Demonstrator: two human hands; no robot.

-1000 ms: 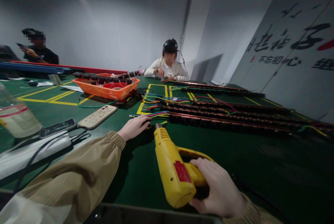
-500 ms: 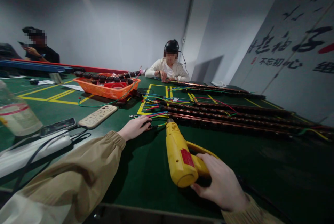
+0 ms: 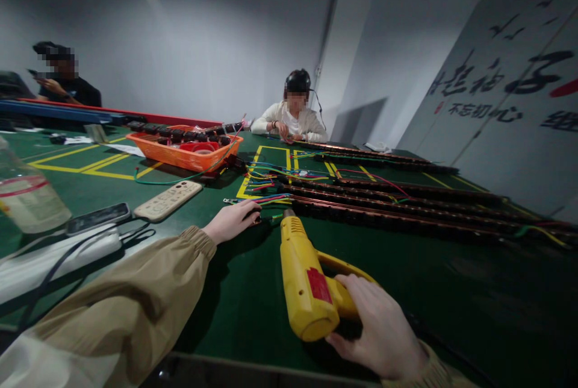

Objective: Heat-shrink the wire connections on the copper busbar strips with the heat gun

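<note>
A yellow heat gun [image 3: 303, 279] with a red label is in my right hand [image 3: 377, 322], its fingers wrapped round the handle. Its metal nozzle points away from me, close to a yellow-green wire [image 3: 276, 218]. My left hand [image 3: 231, 221] pinches the end of that wire at the table's middle. Just beyond the fingers, several coloured wires [image 3: 273, 199] come out of a long black strip with copper bars [image 3: 383, 214]. More such strips lie behind it, side by side.
An orange basket [image 3: 180, 156] holds black parts. On the left are a power strip [image 3: 67, 258], a dark phone [image 3: 98, 219], a beige phone case [image 3: 169, 200] and a clear bottle [image 3: 29, 198]. One person [image 3: 291, 117] sits across the table, another [image 3: 67, 84] far left.
The heat gun has shifted slightly left and towards me, with its nozzle nearer my left hand. My left hand has stayed almost in place.
</note>
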